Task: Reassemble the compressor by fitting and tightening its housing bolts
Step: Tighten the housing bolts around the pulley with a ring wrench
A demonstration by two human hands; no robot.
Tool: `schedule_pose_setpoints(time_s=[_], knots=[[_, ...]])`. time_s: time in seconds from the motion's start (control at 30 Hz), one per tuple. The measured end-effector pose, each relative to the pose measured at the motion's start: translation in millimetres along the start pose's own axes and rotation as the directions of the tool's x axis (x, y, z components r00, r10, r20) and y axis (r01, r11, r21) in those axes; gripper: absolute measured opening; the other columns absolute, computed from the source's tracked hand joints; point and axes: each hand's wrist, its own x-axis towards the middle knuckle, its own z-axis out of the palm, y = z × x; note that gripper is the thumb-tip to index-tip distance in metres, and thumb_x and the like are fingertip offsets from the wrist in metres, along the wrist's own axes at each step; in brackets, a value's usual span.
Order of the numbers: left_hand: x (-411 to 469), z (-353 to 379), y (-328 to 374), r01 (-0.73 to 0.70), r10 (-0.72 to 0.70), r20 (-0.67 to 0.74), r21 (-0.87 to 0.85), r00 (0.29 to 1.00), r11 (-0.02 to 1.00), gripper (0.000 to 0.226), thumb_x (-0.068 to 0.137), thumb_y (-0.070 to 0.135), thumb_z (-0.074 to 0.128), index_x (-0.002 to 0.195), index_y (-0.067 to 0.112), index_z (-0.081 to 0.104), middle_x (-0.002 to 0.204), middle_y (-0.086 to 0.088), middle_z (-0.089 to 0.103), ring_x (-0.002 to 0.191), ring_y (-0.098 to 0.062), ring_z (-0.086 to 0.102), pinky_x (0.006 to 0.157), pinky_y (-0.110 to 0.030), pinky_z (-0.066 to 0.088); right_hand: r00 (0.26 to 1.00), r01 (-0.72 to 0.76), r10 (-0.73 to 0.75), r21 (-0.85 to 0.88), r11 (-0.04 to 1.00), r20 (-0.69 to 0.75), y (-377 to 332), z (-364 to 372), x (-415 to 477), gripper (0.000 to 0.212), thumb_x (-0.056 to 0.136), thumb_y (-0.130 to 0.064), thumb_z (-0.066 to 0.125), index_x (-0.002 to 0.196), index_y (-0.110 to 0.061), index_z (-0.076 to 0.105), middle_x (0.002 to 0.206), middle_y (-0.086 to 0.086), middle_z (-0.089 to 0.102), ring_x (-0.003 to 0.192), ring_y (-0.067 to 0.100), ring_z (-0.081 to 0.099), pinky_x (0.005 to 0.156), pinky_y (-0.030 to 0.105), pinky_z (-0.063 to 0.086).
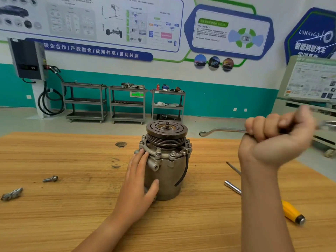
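while left grip (141,180) flat on compressor (168,171), right grip (276,137) apart, tight round wrench (221,131)

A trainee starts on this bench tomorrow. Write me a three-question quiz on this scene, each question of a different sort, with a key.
1. True or false: the ring spanner in the right hand is seated on a housing bolt of the compressor.
2. What is the left hand doing? A. Holding a screwdriver. B. Resting against the compressor's side. C. Turning the pulley.
3. Fill in: seen from the person, the loose bolt lies on the table to the compressor's ____.
Key: 1 false, the spanner is held in the air, clear of the compressor; 2 B; 3 left.
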Motion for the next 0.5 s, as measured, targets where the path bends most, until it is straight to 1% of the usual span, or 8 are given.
schedule_pose_setpoints(time_s=[0.07,0.2,0.33,0.4,0.47,0.5], knots=[[0.5,0.3,-0.9,0.001,-0.001,-0.003,0.009,1.0,1.0,0.076,0.091,0.028,0.056,0.132,0.047,-0.004,0.138,0.042,-0.015,0.132,0.017,-0.015,0.101,0.001,-0.009,0.995,-0.077,0.076,-0.014,0.997,-0.059,11.0,-9.5,9.6,0.046,0.098,-0.015,0.025,0.053,-0.019,0.031,0.036,-0.008,0.016,0.037,0.011,0.005,0.043,0.02,0.015],[0.9,0.2,-1.3,0.003,-0.003,-0.015,0.0,1.0,1.0,0.074,0.091,0.027,0.056,0.134,0.046,-0.001,0.141,0.039,-0.011,0.136,0.012,-0.011,0.104,-0.003,-0.006,0.961,-0.24,0.242,0.031,0.97,-0.132,35.7,-34.9,21.9,0.036,0.097,-0.023,0.028,0.062,-0.018,0.033,0.037,-0.009,0.017,0.034,0.009,0.011,0.042,0.019,0.016],[0.5,-0.8,-0.6,0.001,-0.001,-0.005,0.008,1.0,1.0,0.075,0.091,0.027,0.056,0.132,0.048,-0.002,0.14,0.04,-0.012,0.136,0.013,-0.012,0.103,-0.001,-0.007,0.934,-0.3,0.306,0.061,0.952,-0.186,53.3,-53.1,26.5,0.032,0.094,-0.023,0.029,0.063,-0.018,0.033,0.038,-0.009,0.018,0.034,0.009,0.012,0.042,0.017,0.016],[0.0,-1.1,-0.6,0.001,-0.001,-0.006,0.005,1.0,1.0,0.075,0.091,0.027,0.056,0.132,0.048,-0.002,0.141,0.039,-0.011,0.137,0.012,-0.011,0.103,-0.001,-0.007,0.923,-0.338,0.347,0.081,0.938,-0.166,58.0,-60.7,31.4,0.029,0.09,-0.022,0.033,0.062,-0.018,0.036,0.037,-0.008,0.018,0.033,0.008,0.013,0.041,0.016,0.017],[-0.1,-0.6,-1.2,-0.003,0.003,-0.015,0.0,1.0,1.0,0.075,0.09,0.026,0.057,0.133,0.047,-0.001,0.143,0.037,-0.009,0.138,0.01,-0.009,0.104,-0.001,-0.006,0.908,-0.399,0.405,0.069,0.914,-0.111,60.1,-65.2,39.2,0.021,0.076,-0.024,0.043,0.057,-0.018,0.043,0.036,-0.008,0.019,0.03,0.008,0.015,0.039,0.014,0.019],[-0.2,-0.1,-1.8,-0.003,0.003,-0.017,-0.001,1.0,1.0,0.075,0.09,0.025,0.058,0.133,0.047,0.0,0.143,0.036,-0.008,0.138,0.009,-0.009,0.104,-0.002,-0.006,0.895,-0.435,0.439,0.053,0.899,-0.085,60.8,-66.6,43.4,0.018,0.07,-0.026,0.046,0.054,-0.018,0.048,0.035,-0.009,0.019,0.029,0.007,0.015,0.038,0.013,0.02]])
